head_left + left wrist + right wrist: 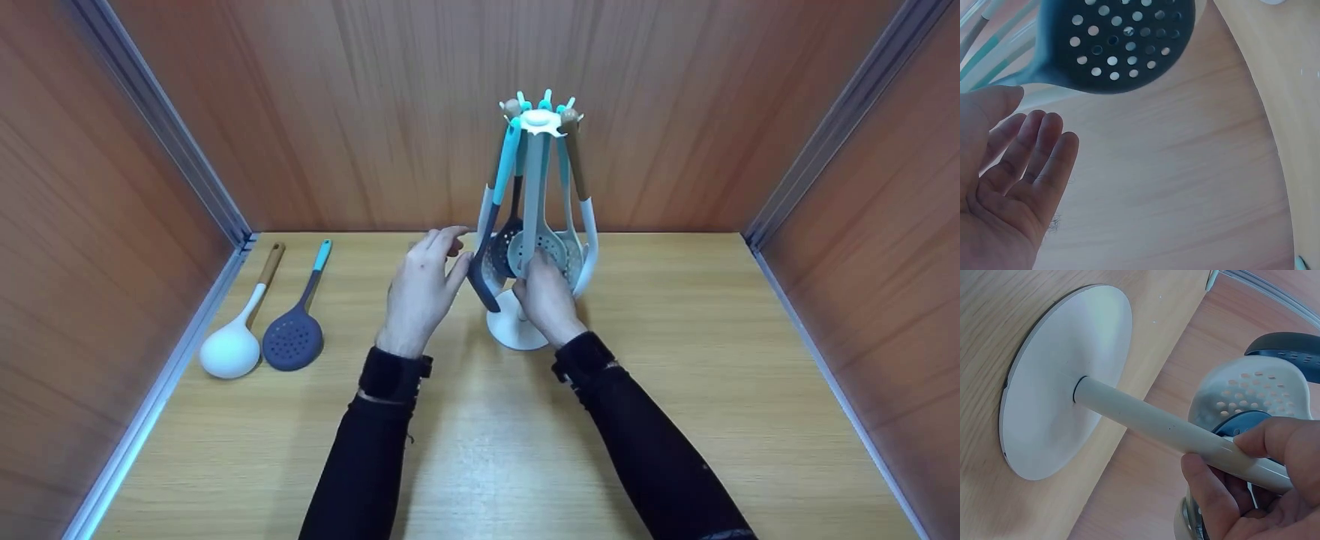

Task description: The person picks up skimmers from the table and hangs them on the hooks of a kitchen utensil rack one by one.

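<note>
A white utensil stand [540, 120] stands upright on its round base [514, 335], with several kitchen utensils hanging around its pole [1140, 419]. My right hand [547, 296] pinches that pole between thumb and fingers, partway up from the base. To the left of the stand, my left hand [424, 289] has its fingers extended and slightly bent, with nothing held. Closest to it hangs a dark skimmer [1117, 50] with round holes and a turquoise handle. A pale perforated utensil [1247, 391] hangs behind the pole in the right wrist view.
On the table's left side lie a white ladle [229, 351] with a wooden-coloured handle and a dark skimmer [292, 341] with a turquoise handle. Wood-grain panels [360, 150] enclose the back and both sides, with metal strips [180, 127] along the corners.
</note>
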`<state>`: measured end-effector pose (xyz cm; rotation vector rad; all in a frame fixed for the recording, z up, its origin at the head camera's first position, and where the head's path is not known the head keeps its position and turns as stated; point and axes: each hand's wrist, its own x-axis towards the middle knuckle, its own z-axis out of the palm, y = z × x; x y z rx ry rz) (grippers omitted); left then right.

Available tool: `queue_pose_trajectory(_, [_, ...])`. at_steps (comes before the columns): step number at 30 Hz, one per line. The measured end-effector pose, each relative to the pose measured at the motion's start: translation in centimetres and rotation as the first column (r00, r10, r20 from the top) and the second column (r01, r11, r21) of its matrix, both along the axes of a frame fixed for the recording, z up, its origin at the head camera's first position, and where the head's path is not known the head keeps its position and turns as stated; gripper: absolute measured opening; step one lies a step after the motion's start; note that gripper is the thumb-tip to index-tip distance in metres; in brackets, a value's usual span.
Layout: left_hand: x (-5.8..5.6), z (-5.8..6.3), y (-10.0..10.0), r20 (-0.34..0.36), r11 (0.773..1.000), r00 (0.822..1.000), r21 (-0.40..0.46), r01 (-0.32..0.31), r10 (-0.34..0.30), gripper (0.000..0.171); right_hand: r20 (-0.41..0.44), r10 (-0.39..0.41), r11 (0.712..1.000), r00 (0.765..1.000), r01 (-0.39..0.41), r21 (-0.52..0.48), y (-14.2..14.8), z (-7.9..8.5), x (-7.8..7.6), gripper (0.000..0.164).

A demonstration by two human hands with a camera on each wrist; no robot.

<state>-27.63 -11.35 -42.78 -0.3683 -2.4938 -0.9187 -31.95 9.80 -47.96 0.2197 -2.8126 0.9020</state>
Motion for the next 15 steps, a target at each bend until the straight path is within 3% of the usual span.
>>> queue_pose_trajectory(15, [-0.8,-0.6,-2.8,0.077,0.998,0.995,-0.02,-0.063,0.064,0.04,0.012,-0.006,1.0,1.0,0.006,0.002,-0.1,0.0,0.0,0.031])
